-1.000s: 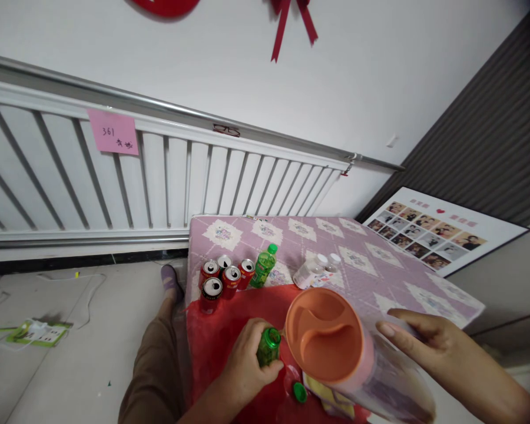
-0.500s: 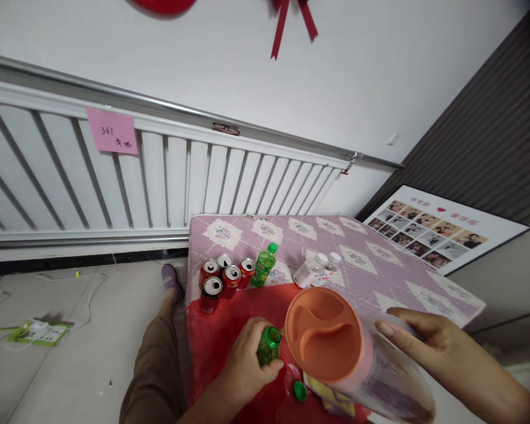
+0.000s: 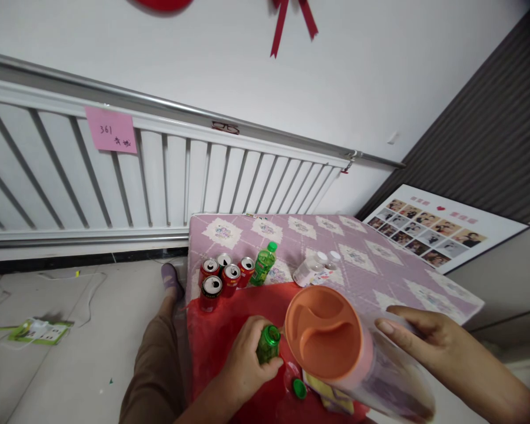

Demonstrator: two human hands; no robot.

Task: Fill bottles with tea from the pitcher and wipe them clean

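My left hand (image 3: 248,356) is wrapped round an uncapped green plastic bottle (image 3: 268,344), which stands upright over the red cloth (image 3: 234,335). My right hand (image 3: 428,338) grips the clear handle of a see-through pitcher (image 3: 391,377) with an orange lid (image 3: 324,334). The pitcher is tipped to the left, its lid edge close beside the bottle's mouth. A thin brownish trickle seems to show between the two, but it is faint. Below them lie a green bottle cap (image 3: 299,388) and a yellow-and-purple folded cloth (image 3: 329,394), partly hidden by the pitcher.
Several open drink cans (image 3: 230,277) stand at the left edge of the patterned tabletop (image 3: 300,227), beside a capped green bottle (image 3: 264,264). White-capped clear bottles (image 3: 313,268) are farther right. Behind is a radiator (image 3: 242,176); a power strip (image 3: 42,331) lies on the floor.
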